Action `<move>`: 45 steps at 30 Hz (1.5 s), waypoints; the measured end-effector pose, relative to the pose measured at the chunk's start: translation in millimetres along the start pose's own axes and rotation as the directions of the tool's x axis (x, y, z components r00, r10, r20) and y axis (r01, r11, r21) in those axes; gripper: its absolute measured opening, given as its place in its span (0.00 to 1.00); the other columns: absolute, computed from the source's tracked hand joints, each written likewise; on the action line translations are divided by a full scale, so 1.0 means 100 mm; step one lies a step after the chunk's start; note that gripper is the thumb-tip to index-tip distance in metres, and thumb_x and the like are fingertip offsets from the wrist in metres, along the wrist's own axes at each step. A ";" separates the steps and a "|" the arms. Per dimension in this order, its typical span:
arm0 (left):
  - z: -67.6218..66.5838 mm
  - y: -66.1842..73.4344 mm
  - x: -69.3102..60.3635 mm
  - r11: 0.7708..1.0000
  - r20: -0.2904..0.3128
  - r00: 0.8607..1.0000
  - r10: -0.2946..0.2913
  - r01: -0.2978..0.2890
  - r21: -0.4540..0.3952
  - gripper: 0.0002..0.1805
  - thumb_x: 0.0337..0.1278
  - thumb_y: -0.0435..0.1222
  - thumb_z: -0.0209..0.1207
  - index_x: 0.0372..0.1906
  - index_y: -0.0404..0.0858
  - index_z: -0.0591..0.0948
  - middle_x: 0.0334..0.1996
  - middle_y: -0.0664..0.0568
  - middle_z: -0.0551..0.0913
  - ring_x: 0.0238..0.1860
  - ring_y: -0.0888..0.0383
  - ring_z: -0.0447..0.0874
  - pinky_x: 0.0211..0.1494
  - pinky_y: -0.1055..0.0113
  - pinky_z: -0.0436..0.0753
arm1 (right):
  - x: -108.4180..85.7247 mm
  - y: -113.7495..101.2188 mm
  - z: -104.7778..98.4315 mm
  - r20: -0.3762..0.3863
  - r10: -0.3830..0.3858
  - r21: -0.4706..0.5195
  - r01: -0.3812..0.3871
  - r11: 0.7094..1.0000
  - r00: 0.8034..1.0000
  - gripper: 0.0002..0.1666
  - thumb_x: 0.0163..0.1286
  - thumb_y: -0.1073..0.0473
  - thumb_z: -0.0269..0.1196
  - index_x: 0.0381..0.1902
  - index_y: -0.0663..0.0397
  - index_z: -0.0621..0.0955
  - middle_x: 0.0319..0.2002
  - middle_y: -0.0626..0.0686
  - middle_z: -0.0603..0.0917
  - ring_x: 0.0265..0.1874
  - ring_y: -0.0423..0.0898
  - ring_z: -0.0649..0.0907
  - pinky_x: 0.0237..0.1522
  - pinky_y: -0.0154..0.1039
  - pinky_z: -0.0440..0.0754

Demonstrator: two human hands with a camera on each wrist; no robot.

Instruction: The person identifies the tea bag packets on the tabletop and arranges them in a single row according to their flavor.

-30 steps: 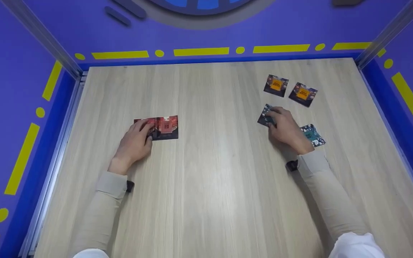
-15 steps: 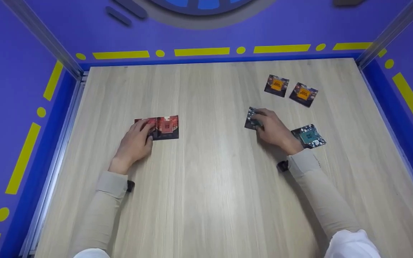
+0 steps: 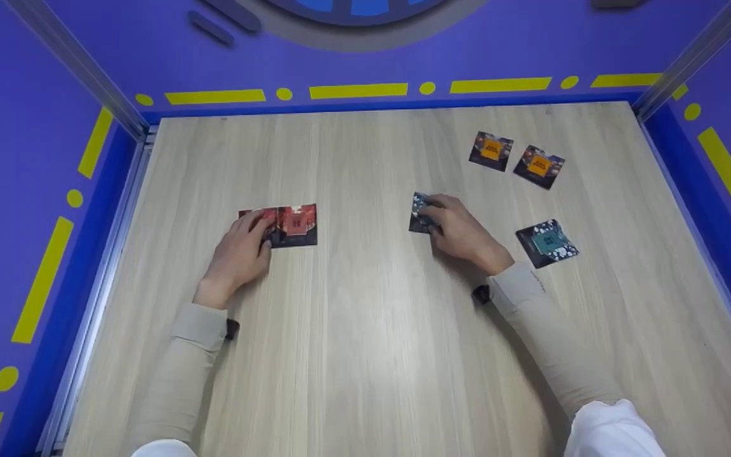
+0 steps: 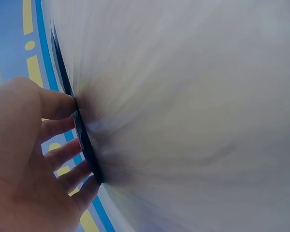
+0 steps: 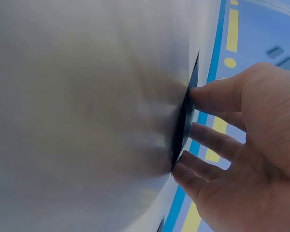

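In the head view, my left hand (image 3: 237,251) lies over the left one of two red-and-black square packets, its fingers and thumb touching it. Beside it the other red packet (image 3: 297,225) shows its red label. My right hand (image 3: 464,231) holds a teal-and-black square packet (image 3: 417,214) between thumb and fingers, covering much of it. That packet appears as a thin dark edge (image 5: 184,123) under the fingertips in the right wrist view. A second teal packet (image 3: 547,243) lies flat to the right of the right hand.
Two orange-labelled square packets (image 3: 491,151) lie at the back right of the light wooden table (image 3: 365,330). Blue panels (image 3: 365,70) with yellow marks stand behind the table and along both sides. Bare wood lies between the hands.
My right hand has moved left with the teal packet, away from the second teal packet, which now shows fully. The left hand and the red packets have stayed in place.
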State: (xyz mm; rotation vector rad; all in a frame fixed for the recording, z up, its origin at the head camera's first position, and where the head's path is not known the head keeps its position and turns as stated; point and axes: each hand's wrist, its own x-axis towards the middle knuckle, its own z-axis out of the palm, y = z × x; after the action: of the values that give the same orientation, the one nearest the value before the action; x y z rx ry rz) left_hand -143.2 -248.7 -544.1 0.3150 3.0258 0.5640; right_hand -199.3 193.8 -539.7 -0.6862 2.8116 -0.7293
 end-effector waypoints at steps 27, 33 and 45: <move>0.02 -0.02 0.00 1.000 -0.002 1.000 0.002 -0.002 0.026 0.29 0.77 0.36 0.52 0.77 0.33 0.71 0.78 0.36 0.67 0.80 0.34 0.63 0.77 0.34 0.70 | 0.39 -0.76 0.40 0.095 -0.122 -0.130 0.134 0.982 0.988 0.25 0.79 0.68 0.55 0.70 0.55 0.81 0.77 0.60 0.71 0.79 0.63 0.69 0.80 0.52 0.71; 0.01 -0.01 0.00 0.999 0.006 1.000 -0.002 0.002 0.036 0.29 0.76 0.37 0.52 0.77 0.33 0.72 0.79 0.37 0.67 0.80 0.34 0.63 0.78 0.35 0.69 | 0.47 -0.88 0.46 0.103 -0.139 -0.111 0.150 0.982 0.985 0.25 0.78 0.68 0.55 0.69 0.54 0.82 0.76 0.59 0.72 0.79 0.62 0.69 0.79 0.52 0.71; 0.01 -0.01 0.03 1.000 0.008 1.000 0.000 0.000 0.025 0.29 0.76 0.37 0.53 0.78 0.33 0.71 0.79 0.36 0.67 0.80 0.35 0.63 0.79 0.36 0.69 | 0.65 -1.12 0.57 0.127 -0.131 -0.121 0.147 0.982 0.983 0.26 0.78 0.67 0.56 0.70 0.49 0.82 0.77 0.57 0.72 0.80 0.59 0.68 0.81 0.50 0.68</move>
State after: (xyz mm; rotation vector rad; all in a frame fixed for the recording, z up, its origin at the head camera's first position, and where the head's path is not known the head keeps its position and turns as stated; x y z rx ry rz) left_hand -145.8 -248.6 -545.6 0.3182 3.0273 0.5247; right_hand -198.3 52.3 -536.9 -0.9241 2.7421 -0.5100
